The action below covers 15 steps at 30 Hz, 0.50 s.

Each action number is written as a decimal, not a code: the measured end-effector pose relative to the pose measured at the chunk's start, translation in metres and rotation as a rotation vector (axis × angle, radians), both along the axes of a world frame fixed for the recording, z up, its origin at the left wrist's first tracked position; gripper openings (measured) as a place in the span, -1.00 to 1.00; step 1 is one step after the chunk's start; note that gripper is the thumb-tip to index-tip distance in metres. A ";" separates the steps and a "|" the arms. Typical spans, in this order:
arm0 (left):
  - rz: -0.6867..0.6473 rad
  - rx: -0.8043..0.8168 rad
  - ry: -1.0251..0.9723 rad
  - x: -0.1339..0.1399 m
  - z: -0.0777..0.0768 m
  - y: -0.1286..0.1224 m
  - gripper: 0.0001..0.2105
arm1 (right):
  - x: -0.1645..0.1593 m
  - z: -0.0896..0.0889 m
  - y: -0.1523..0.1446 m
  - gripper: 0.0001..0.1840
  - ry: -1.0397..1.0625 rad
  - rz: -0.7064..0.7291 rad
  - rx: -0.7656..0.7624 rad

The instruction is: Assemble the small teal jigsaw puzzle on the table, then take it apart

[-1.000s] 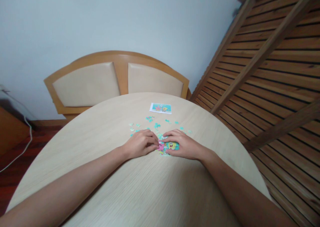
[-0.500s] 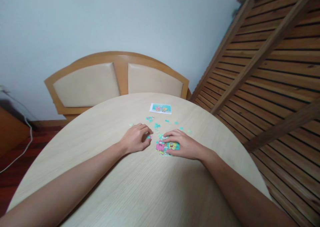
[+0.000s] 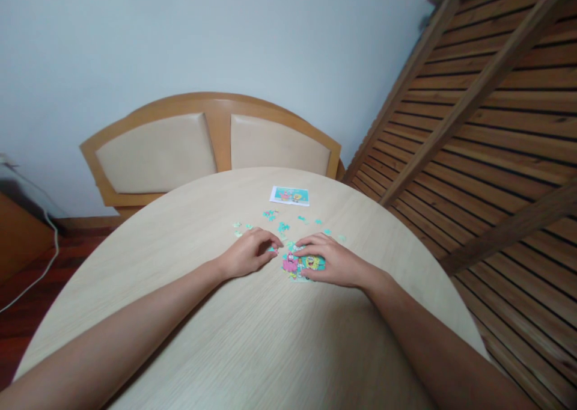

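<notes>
A partly joined jigsaw puzzle (image 3: 291, 263) with a pink and a yellow cartoon figure lies flat on the round table (image 3: 216, 338). My right hand (image 3: 336, 261) is curved over its right side, thumb on the near part and fingers on the far part, holding it and covering some of it. Just left of the puzzle, my left hand (image 3: 250, 252) pinches a small pink and teal puzzle piece (image 3: 273, 250) between thumb and fingers. That piece is apart from the joined part, and the fingers partly hide it.
Loose teal puzzle pieces (image 3: 283, 226) lie scattered beyond both hands, with several more pieces (image 3: 237, 225) past my left hand. Behind them rests a picture card (image 3: 291, 196). A padded chair back (image 3: 216, 133) stands at the table's far side, and a slatted wooden frame (image 3: 487, 127) leans at the right.
My left hand has moved slightly right with its piece, closer to the puzzle, uncovering loose pieces behind it. The puzzle and my right hand have shifted very slightly right.
</notes>
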State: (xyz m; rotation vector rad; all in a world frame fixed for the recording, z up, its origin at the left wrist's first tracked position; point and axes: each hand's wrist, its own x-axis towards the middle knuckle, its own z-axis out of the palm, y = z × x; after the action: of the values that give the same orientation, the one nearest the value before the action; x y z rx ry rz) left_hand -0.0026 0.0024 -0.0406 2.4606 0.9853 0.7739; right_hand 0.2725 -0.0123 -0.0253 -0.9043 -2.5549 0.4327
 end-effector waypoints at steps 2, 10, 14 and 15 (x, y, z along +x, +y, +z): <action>-0.025 -0.005 -0.021 0.000 -0.001 0.000 -0.85 | 0.000 0.000 0.000 -0.60 0.003 0.002 0.003; -0.111 -0.055 -0.092 0.002 0.003 -0.003 -0.87 | -0.003 0.002 -0.002 -0.61 0.021 0.017 0.020; -0.070 -0.058 -0.125 0.002 0.005 -0.004 -0.88 | -0.004 0.001 -0.002 -0.61 0.029 0.024 0.022; -0.054 -0.066 -0.140 0.003 0.005 -0.004 -0.89 | -0.004 0.001 -0.002 -0.61 0.031 0.026 0.019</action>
State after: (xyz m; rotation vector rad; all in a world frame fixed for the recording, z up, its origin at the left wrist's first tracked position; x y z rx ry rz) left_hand 0.0002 -0.0015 -0.0353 2.3319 0.8760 0.8691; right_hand 0.2684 -0.0147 -0.0242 -0.8523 -2.5404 0.4254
